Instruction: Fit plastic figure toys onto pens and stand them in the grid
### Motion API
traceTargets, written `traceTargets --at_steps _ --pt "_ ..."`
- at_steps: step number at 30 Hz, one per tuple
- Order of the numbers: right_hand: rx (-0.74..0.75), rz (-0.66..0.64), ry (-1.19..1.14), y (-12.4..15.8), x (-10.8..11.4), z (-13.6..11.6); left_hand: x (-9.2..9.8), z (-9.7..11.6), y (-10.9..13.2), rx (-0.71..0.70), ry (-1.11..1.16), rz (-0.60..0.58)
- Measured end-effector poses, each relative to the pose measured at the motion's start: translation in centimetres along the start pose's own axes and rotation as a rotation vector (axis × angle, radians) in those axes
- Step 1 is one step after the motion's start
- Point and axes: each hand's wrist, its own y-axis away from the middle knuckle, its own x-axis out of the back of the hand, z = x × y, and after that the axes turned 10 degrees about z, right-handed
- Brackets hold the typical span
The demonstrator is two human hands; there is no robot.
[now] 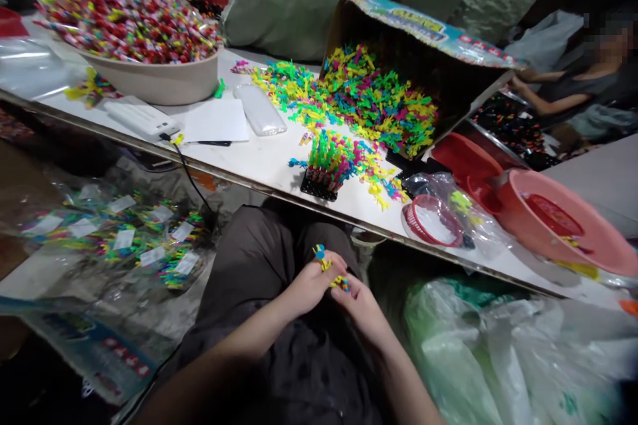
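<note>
My left hand (312,287) is closed over my lap, its fingers around a small yellow and blue plastic toy (321,256). Touching it from the right is my right hand (359,307), whose fingers are also closed on small yellow and blue plastic; whether this is the same toy or a second one I cannot tell. Beyond my knees, a black holder (319,187) on the table carries upright rows of small colourful plastic toys (331,156). A loose pile of similar toys (299,96) spreads out from a cardboard box (473,56) lying on its side.
A large basin (169,83) heaped with wrapped pieces stands at the left. Near it lie a white power bank (139,117) and white paper (216,121). Red basket (433,220) and pink basin (558,212) sit right. Filled bags (124,239) lie below left. Another person (573,89) is at far right.
</note>
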Motion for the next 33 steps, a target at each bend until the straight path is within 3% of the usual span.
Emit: traceTargets --at_steps 4,11,20,26,33 --pt "0.031 0.028 -0.038 -0.6 1.3 -1.3 0.3 0.4 0.4 -0.015 -0.036 0.128" --pt "0.166 0.113 -0.214 -0.1 0.1 -3.0 1.0 1.4 0.6 0.082 0.127 0.022" --pt "0.241 0.299 -0.364 0.1 0.2 -3.3 1.9 2.8 1.1 -0.056 -0.273 -0.006" --pt "0.221 0.186 -0.520 -0.1 0.1 -3.7 1.5 4.0 1.5 -0.226 -0.502 -0.021" --pt "0.223 0.177 -0.541 -1.0 -0.3 -3.4 2.3 3.8 1.4 -0.214 -0.528 -0.027"
